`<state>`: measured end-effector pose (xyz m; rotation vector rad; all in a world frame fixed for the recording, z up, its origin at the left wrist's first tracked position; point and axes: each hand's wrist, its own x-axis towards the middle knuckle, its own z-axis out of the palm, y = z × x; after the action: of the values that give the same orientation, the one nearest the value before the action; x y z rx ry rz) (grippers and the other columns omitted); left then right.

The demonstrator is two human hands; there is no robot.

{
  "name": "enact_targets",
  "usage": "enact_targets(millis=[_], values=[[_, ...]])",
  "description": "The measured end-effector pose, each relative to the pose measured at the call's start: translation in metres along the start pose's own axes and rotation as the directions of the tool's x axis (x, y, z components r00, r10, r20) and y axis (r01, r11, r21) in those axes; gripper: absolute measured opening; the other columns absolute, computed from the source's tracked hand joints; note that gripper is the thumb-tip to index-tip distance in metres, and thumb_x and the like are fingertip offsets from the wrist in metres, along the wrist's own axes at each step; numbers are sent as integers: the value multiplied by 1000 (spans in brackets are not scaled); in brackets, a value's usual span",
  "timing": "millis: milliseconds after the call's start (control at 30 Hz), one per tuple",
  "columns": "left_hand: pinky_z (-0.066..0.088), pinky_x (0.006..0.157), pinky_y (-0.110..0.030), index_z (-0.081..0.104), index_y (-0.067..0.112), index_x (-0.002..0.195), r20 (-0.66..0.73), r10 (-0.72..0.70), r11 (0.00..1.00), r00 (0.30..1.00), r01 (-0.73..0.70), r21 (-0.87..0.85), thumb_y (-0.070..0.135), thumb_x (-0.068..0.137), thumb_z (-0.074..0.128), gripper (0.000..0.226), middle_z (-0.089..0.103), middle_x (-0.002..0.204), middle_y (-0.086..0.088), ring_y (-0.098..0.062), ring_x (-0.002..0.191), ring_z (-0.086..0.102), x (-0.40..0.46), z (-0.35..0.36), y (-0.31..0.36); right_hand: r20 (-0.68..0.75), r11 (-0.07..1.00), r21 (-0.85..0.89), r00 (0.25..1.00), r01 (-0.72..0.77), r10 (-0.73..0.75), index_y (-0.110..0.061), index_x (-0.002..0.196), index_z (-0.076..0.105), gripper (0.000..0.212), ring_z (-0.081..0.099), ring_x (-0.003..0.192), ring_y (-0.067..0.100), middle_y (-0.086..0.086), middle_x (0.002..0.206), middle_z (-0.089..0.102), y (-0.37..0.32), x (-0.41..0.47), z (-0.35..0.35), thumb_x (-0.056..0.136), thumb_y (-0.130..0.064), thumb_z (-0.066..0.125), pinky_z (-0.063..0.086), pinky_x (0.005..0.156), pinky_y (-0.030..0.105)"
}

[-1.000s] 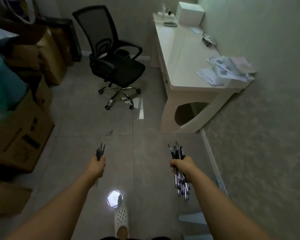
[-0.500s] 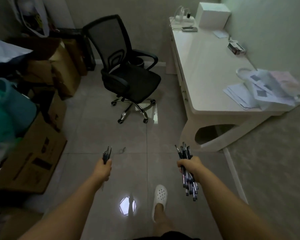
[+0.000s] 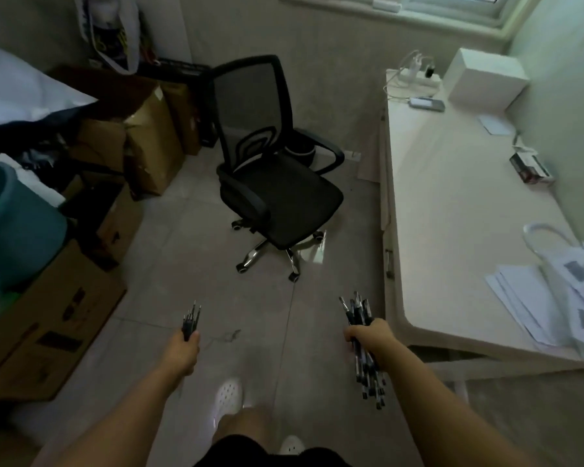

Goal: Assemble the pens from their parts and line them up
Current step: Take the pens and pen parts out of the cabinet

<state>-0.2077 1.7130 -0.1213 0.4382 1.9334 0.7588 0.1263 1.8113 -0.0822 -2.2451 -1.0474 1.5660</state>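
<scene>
My right hand [image 3: 371,335] grips a thick bundle of pen barrels [image 3: 363,345], their dark tips sticking up above the fist and their clear bodies hanging below it. My left hand [image 3: 182,348] grips a smaller bunch of dark pen parts [image 3: 191,318] that point upward. Both arms reach forward over the tiled floor, the right one near the corner of the white desk [image 3: 452,214].
A black mesh office chair [image 3: 270,183] stands ahead on the floor. Cardboard boxes [image 3: 48,318] and a teal bin [image 3: 17,224] crowd the left side. On the desk lie papers [image 3: 533,298], a white box [image 3: 486,79] and a phone [image 3: 425,104].
The view has advanced toward the chair and desk and tilted up, so both appear closer. Both hands keep their hold on the pen parts; my foot has stepped forward.
</scene>
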Motion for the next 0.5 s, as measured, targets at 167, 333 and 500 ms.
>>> enact_targets(millis=[167, 333, 500], values=[[25, 44, -21, 45, 6, 107, 53, 17, 997, 998, -20, 69, 14, 102, 39, 11, 36, 60, -6, -16, 48, 29, 72, 13, 57, -32, 999, 26, 999, -41, 42, 1, 93, 55, 26, 65, 56, 25, 17, 73, 66, -44, 50, 11, 72, 0, 70, 54, 51, 30], [31, 60, -33, 49, -8, 112, 147, 108, 959, 983, -142, 243, 15, 101, 42, 26, 44, 70, -15, -23, 57, 37, 155, 21, 145, -87, 989, 119, 992, -81, 92, -1, 99, 55, 33, 68, 63, 27, 20, 83, 68, -98, 88, 8, 71, -4, 73, 55, 55, 33], [43, 69, -47, 50, -8, 119, 222, 200, 905, 955, -266, 331, 16, 101, 42, 32, 53, 87, -27, -37, 73, 52, 208, 58, 242, -155, 972, 232, 985, -44, 81, 1, 99, 60, 34, 70, 70, 31, 19, 81, 69, -147, 113, -10, 68, -8, 73, 60, 64, 41]])
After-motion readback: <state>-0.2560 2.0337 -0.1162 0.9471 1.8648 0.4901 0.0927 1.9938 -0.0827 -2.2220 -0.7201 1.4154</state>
